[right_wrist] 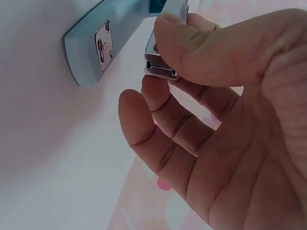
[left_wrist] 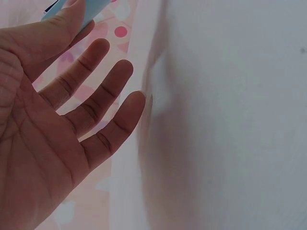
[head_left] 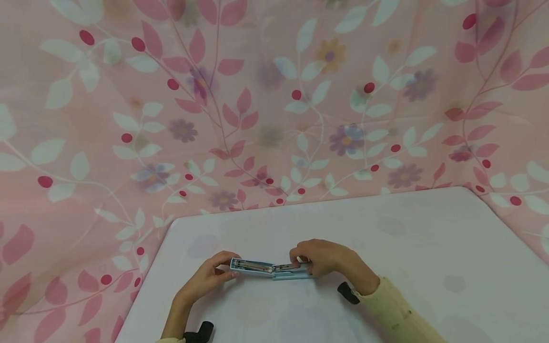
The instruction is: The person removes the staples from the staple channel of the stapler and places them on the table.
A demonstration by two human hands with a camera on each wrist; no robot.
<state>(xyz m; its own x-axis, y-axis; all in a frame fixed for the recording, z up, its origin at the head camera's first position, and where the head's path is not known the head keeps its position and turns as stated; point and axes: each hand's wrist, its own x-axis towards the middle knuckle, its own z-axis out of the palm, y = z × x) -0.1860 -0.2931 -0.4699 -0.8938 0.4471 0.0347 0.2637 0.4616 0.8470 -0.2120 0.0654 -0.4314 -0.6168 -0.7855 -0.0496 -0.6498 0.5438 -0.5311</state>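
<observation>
A light-blue stapler [head_left: 273, 275] is folded wide open low over the white table, its top cover to the left and its base to the right. My left hand [head_left: 210, 276] pinches the end of the cover between thumb and index finger; the other fingers [left_wrist: 112, 112] spread loosely apart in the left wrist view. With thumb and fingers, my right hand [head_left: 321, 257] grips the metal staple magazine [right_wrist: 160, 64] at its end. Beside it in the right wrist view lies the blue base [right_wrist: 79, 50], bearing a small metal anvil plate [right_wrist: 104, 45]. The magazine stands raised apart from the base.
The white table [head_left: 411, 247] spreads out around both hands. Behind and left of it hangs a pink cloth [head_left: 266, 119] printed with leaves and flowers. Black wrist devices [head_left: 348, 293] sit by both wrists, close over the tabletop.
</observation>
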